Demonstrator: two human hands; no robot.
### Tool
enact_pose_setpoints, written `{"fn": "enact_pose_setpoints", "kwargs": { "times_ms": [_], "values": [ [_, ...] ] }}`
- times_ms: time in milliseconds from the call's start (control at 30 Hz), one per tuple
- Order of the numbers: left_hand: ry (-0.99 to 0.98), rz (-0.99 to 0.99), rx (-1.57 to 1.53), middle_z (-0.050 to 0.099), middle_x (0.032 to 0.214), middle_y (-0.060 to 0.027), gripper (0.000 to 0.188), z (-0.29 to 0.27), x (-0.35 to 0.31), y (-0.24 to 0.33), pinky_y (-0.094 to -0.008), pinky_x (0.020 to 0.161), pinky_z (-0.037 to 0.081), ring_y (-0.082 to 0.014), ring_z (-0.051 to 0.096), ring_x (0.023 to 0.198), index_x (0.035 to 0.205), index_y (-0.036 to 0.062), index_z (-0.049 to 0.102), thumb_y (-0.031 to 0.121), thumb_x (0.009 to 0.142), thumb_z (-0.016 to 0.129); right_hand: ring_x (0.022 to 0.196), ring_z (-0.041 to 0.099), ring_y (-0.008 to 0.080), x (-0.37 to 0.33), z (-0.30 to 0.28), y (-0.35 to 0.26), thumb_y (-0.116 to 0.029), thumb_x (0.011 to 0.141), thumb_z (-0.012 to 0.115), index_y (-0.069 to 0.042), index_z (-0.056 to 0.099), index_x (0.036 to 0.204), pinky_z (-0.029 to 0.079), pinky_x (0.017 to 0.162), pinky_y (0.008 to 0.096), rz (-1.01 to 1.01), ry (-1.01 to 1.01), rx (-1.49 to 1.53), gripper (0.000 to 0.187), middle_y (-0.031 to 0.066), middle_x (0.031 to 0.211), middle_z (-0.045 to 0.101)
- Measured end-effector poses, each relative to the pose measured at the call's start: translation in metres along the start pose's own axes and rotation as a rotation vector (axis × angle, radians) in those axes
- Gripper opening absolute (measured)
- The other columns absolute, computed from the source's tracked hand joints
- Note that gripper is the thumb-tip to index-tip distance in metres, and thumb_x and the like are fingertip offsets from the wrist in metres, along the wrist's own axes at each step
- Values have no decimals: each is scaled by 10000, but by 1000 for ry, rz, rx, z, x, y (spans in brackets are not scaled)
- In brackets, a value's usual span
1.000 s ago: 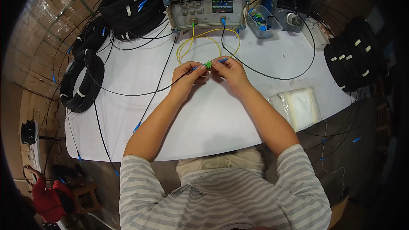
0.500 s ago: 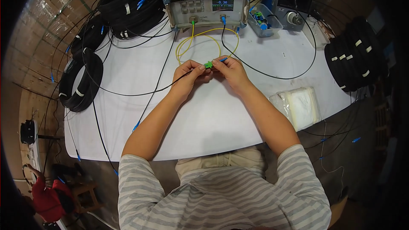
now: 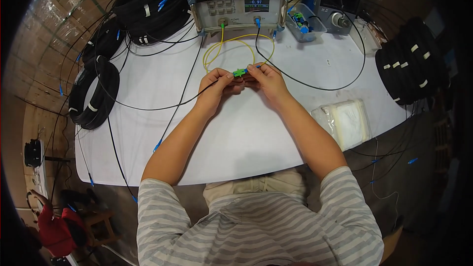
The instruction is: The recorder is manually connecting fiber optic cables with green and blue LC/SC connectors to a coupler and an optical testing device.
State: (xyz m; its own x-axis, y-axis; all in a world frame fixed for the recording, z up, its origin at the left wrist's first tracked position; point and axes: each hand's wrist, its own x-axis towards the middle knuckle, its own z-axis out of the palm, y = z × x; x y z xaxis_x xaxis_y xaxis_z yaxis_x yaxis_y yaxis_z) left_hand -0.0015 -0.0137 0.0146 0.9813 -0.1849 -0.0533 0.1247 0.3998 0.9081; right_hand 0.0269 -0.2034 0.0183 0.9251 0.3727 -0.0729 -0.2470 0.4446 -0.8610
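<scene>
So the green adapter (image 3: 239, 72) sits mid-counter, just in front of the tester (image 3: 239, 9), held up between both hands. Left hand (image 3: 217, 86) is pinching its left end along with a black cable (image 3: 148, 107), right hand (image 3: 266, 80) is pinching the blue plug (image 3: 254, 68) going into its right end. A yellow loop (image 3: 236, 49) lies just behind, running to the tester. Black coils (image 3: 93, 93) crowd the left edge of the white counter (image 3: 236, 138), more coils (image 3: 409, 66) on the right, and a clear bag (image 3: 345, 122) lies near the right forearm.
</scene>
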Motion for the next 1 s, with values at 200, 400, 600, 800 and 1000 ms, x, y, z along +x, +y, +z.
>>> {"fn": "enact_pose_setpoints", "kwargs": {
  "times_ms": [200, 400, 600, 800, 1000],
  "values": [
    [9, -9, -26, 693, 997, -155, 125, -1, 0, 1, -376, 821, 566, -219, 686, 881, 1004, 48, 539, 171, 983, 553, 851, 672, 173, 3, -4, 4, -249, 950, 646, -36, 601, 987, 530, 798, 299, -37, 17, -9, 221, 86, 925, 693],
    [-4, -3, 31, 694, 981, -149, 127, -1, 0, 1, -365, 807, 571, -215, 687, 888, 987, 42, 549, 167, 979, 570, 856, 672, 176, 1, -1, 3, -221, 952, 645, -20, 592, 1001, 535, 810, 298, -52, 15, -7, 214, 99, 951, 686],
    [10, 3, 20, 695, 975, -138, 168, 1, 0, 2, -325, 750, 578, -204, 690, 861, 1005, 9, 572, 159, 951, 626, 875, 662, 153, 1, -4, 6, -212, 955, 642, -40, 600, 1003, 521, 806, 279, -78, -17, -30, 184, 73, 958, 684],
    [14, -20, 23, 698, 966, -149, 168, 2, -2, 6, -322, 756, 578, -201, 689, 835, 998, 4, 578, 164, 962, 613, 859, 648, 138, 2, -5, 8, -227, 952, 650, -23, 594, 992, 517, 789, 261, -102, -25, -83, 216, 76, 942, 678],
    [-3, -37, 67, 691, 970, -136, 186, 1, -1, 7, -357, 805, 572, -207, 682, 879, 996, 25, 563, 205, 971, 603, 850, 644, 129, 3, -6, 10, -228, 953, 648, -21, 595, 989, 512, 780, 256, -130, -32, -110, 217, 74, 936, 677]
  ]
}}
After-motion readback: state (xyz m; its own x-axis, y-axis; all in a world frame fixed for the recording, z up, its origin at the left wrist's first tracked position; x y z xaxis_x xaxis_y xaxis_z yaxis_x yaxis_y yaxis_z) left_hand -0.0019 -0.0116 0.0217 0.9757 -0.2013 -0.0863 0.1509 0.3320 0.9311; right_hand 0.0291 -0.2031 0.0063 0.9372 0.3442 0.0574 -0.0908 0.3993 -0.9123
